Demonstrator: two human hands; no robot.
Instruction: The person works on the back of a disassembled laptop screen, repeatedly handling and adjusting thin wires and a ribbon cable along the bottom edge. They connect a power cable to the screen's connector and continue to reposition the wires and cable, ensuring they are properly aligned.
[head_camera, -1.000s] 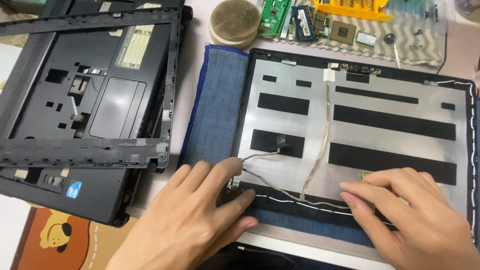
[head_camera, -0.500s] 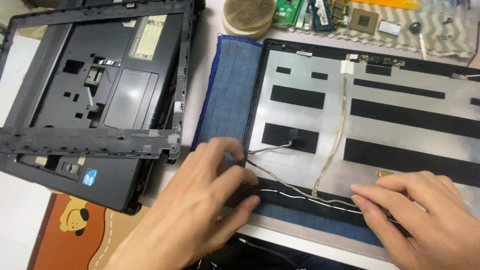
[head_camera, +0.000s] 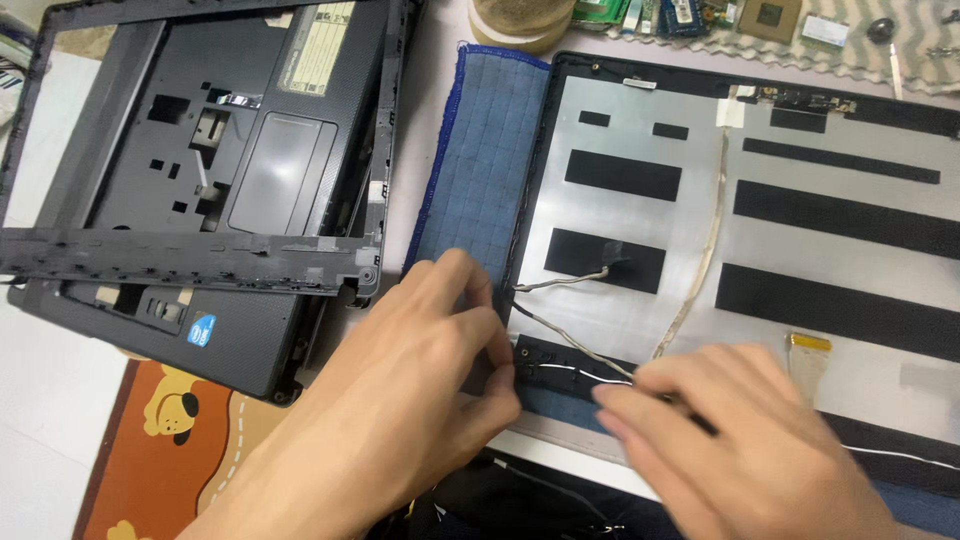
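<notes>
Laptop lid shell (head_camera: 800, 250), foil-lined, lies open-side up on blue cloth (head_camera: 480, 170); thin cables (head_camera: 570, 340) cross inside it. Left hand (head_camera: 400, 400) presses the shell's lower left corner, fingers together; right hand (head_camera: 740, 440), blurred, rests on the cables, grip unclear. Dismantled laptop base (head_camera: 200, 190) lies left on the pale table (head_camera: 40, 400).

You're looking at a pale, upright rectangular label (head_camera: 313, 48) sitting near the top of the dark laptop base (head_camera: 120, 160) at the left. A small blue square sticker (head_camera: 202, 329) is showing on that base's near edge, beside your left hand.
</notes>
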